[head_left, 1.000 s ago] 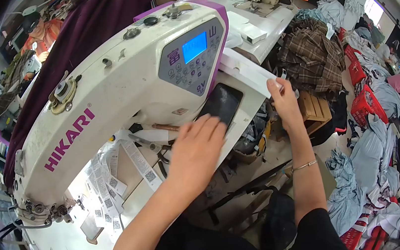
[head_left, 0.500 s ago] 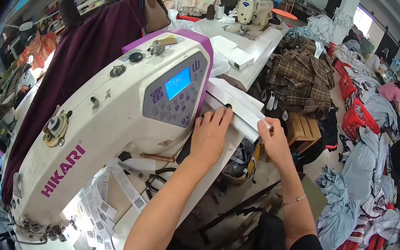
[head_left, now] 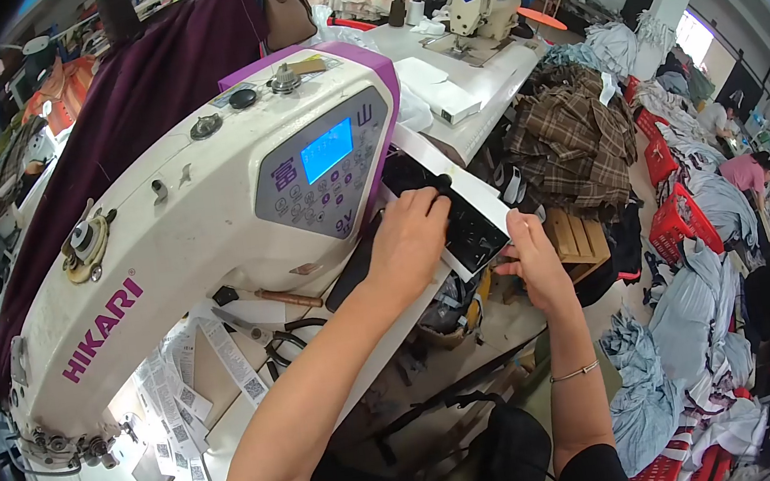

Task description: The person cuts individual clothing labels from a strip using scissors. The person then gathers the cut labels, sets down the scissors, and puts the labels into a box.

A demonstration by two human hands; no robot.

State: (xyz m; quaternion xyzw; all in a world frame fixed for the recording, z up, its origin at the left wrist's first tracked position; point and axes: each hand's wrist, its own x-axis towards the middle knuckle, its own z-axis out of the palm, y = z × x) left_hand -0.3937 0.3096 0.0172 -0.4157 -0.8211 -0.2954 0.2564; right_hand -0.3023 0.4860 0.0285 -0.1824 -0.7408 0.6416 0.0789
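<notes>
A white box [head_left: 463,183] lies open at the right end of the sewing machine [head_left: 198,206], its dark inside [head_left: 479,237] showing small items too small to name. My right hand [head_left: 533,259] pinches the box's near right corner, the thumb and fingers on its white edge. At the box's left side is my left hand [head_left: 410,237], its fingers curled over the dark opening; whether they hold anything is hidden. A dark phone [head_left: 350,272] lies partly under my left wrist. Scissors [head_left: 272,336] and a brown-handled tool [head_left: 289,297] rest under the machine arm.
Printed labels [head_left: 226,356] hang left of the scissors. Behind the box stand another sewing machine [head_left: 482,12] and a white carton [head_left: 455,102]. Plaid cloth [head_left: 574,135], a wooden crate [head_left: 577,241] and red baskets [head_left: 683,221] are at right. Other people are in the background.
The phone was in full view beside my left hand. My left hand has moved to the box, which has been opened, showing its dark inside. The whole view has shifted.
</notes>
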